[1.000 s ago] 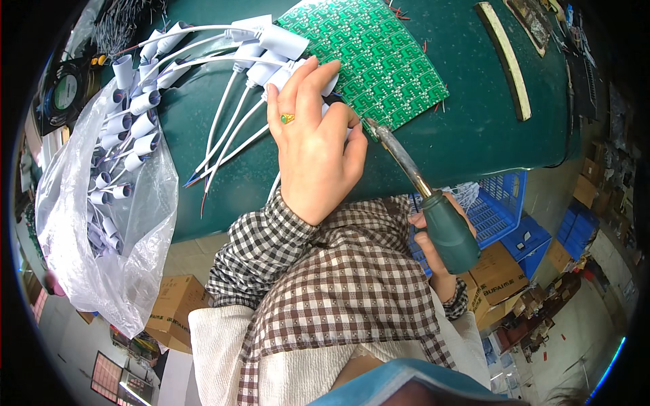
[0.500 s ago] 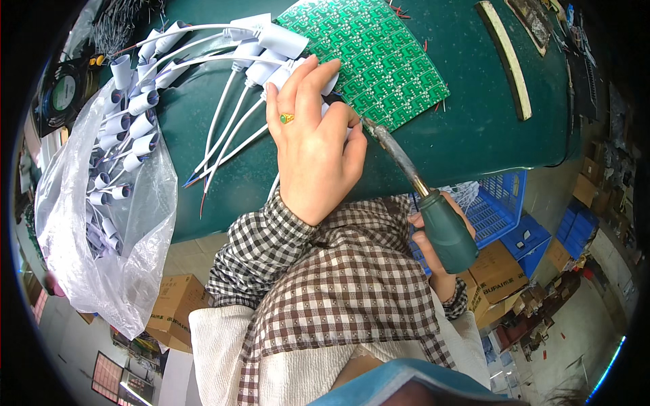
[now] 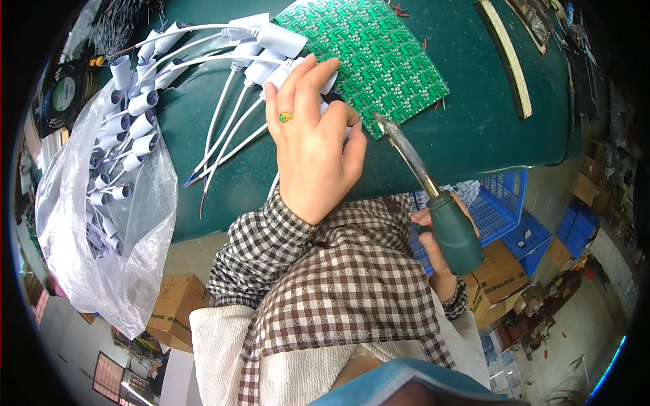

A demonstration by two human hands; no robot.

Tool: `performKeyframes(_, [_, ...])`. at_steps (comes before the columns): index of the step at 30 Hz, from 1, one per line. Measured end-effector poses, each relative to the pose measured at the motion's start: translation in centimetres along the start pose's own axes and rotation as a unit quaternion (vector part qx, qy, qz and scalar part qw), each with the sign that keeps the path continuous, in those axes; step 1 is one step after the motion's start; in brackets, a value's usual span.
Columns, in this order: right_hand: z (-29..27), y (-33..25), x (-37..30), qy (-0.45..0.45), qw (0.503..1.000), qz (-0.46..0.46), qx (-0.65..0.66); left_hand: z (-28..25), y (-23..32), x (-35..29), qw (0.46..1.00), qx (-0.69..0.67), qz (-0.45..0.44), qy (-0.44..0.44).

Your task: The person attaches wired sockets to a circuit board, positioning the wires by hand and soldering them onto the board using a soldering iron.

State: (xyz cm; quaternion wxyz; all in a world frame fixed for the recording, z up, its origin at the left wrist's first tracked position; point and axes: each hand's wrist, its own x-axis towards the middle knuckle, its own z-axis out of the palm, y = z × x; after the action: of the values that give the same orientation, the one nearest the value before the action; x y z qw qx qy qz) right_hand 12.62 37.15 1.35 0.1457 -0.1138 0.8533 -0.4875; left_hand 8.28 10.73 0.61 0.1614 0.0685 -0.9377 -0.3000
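Note:
My left hand (image 3: 311, 142), with a green-stoned ring, is closed around a white cylindrical socket with a cable, mostly hidden under the fingers. More white sockets (image 3: 281, 39) with cables lie in a pile just beyond these fingers. Wrapped round the green handle of a soldering iron (image 3: 455, 233) is my right hand (image 3: 440, 264). The iron's tip points up and left, over the near corner of a green circuit board panel (image 3: 386, 61). That tip is a short way right of my left fingers; whether it touches the board I cannot tell.
A clear plastic bag (image 3: 128, 284) of white sockets hangs over the table's left edge. On the green table (image 3: 487, 142), a curved pale strip (image 3: 508, 61) lies at the right. Below the edge stand a blue crate (image 3: 504, 203) and cardboard boxes (image 3: 497, 274).
The soldering iron's tip has moved slightly right, away from my left fingers and onto or above the board's corner. My left hand has hardly moved.

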Motion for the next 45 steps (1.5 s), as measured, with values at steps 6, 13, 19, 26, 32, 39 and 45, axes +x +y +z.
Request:
performKeyframes(6, [0.0, 0.4, -0.1, -0.008, 0.999, -0.031, -0.04, -0.1, 0.0, 0.1, 1.0, 0.001, 0.001, 0.003])
performKeyframes(13, [0.2, 0.3, 0.2, 0.016, 0.999, -0.034, -0.013, -0.1, 0.1, 0.1, 1.0, -0.003, -0.001, -0.002])
performKeyframes(19, [0.3, 0.2, 0.5, 0.02, 0.999, -0.036, 0.024, -0.1, 0.1, 0.0, 1.0, -0.001, -0.001, -0.002])
performKeyframes(26, [0.7, 1.1, -0.2, 0.03, 0.996, -0.031, 0.077, 0.0, 0.1, -0.1, 1.0, -0.001, -0.002, -0.002])
performKeyframes(32, [0.7, 1.2, 0.2, 0.042, 0.995, -0.021, 0.093, 0.2, 0.1, -0.1, 1.0, -0.007, -0.003, -0.006])
performKeyframes(39, [0.6, -0.1, 1.4, 0.055, 0.983, -0.012, 0.174, 0.4, -0.3, 0.1, 1.0, -0.01, 0.002, 0.004])
performKeyframes(45, [-0.3, -1.7, 1.1, 0.046, 0.981, 0.013, 0.187, -1.0, 0.4, -1.2, 0.999, -0.019, -0.006, -0.028])
